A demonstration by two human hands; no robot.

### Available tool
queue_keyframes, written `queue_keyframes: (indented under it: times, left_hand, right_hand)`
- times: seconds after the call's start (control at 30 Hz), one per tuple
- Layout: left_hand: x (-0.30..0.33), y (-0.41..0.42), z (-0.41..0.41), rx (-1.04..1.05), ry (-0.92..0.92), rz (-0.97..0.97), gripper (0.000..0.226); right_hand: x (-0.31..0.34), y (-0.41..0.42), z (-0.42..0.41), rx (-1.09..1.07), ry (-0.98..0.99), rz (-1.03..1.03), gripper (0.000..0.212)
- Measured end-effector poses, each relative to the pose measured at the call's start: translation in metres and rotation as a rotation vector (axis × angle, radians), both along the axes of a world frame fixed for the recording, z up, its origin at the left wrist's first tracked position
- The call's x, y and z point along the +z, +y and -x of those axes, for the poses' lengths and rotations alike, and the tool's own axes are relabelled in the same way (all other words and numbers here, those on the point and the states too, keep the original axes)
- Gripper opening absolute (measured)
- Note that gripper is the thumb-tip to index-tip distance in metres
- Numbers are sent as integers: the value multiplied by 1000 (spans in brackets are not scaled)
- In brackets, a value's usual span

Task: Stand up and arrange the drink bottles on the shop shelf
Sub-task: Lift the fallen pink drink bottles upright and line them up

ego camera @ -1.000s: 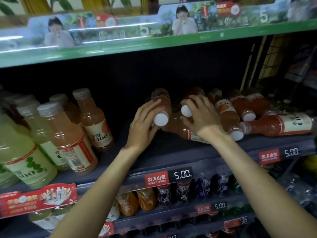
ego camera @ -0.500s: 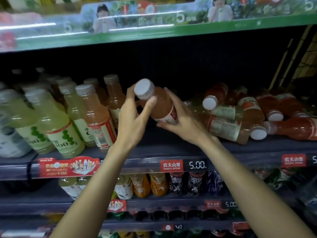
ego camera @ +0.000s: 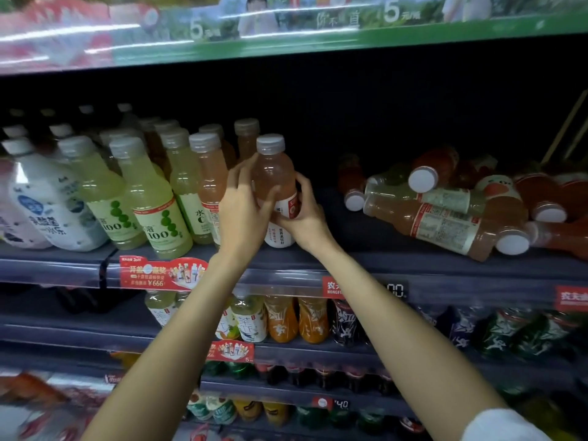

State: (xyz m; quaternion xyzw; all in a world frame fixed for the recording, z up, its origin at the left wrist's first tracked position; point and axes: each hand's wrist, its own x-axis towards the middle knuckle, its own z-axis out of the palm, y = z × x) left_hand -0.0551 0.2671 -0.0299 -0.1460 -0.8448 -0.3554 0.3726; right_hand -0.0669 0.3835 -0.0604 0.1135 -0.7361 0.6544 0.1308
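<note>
While my left hand (ego camera: 243, 214) and right hand (ego camera: 305, 218) both grip it, the peach-coloured bottle (ego camera: 276, 189) stands upright — grey cap, white label — on the dark shelf (ego camera: 366, 256), beside standing bottles (ego camera: 149, 198); toppled bottles (ego camera: 445, 218) lie rightward.

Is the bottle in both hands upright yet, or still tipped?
Upright: the orange bottle has its cap on top and its base at the shelf, gripped by left hand and right hand.

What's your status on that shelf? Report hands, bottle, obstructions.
Left hand and right hand both grip the orange drink bottle, upright at the shelf edge. Toppled bottle pile lies to the right, apart. Nothing blocking.
</note>
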Motion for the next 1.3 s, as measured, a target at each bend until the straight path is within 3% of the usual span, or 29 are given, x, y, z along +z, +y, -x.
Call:
queue_keyframes:
  times: [0.13, 0.23, 0.4, 0.53, 0.57, 0.67, 0.73, 0.83, 0.93, 1.1, 1.23, 1.3]
  left_hand:
    - [-2, -4, 2, 64, 71, 8, 51]
    - [-9, -3, 6, 209, 156, 81, 45]
    - [-22, 2, 14, 289, 406, 221, 32]
    - [-28, -3, 17, 241, 405, 362, 59]
    - [-30, -4, 17, 234, 390, 399, 66]
    - [-34, -8, 16, 220, 366, 417, 73]
    - [-35, -8, 15, 218, 358, 420, 74]
    - [-36, -8, 16, 224, 353, 421, 74]
    - [-35, -6, 14, 206, 395, 390, 60]
    - [-39, -7, 12, 185, 399, 388, 54]
    - [-42, -3, 11, 200, 375, 403, 57]
    - [-46, -1, 8, 190, 354, 406, 58]
  right_hand:
    - [6, 1, 2, 104, -55, -129, 86]
    - [17, 20, -1, 162, -13, -451, 81]
    - [20, 57, -3, 0, 200, -924, 55]
    - [4, 80, 1, -347, 448, -1102, 37]
    - [3, 84, 4, -413, 420, -1213, 38]
    - [-1, 88, 12, -530, 77, -1602, 50]
    - [-5, 90, 14, -575, -46, -1722, 56]
    - [-9, 87, 16, -521, 18, -1687, 54]
    - [-1, 80, 4, -429, 74, -1612, 51]
    - [18, 91, -13, -195, 65, -1282, 61]
    - [18, 105, 6, -182, 185, -1585, 82]
    - [11, 104, 15, -122, 316, -1622, 76]
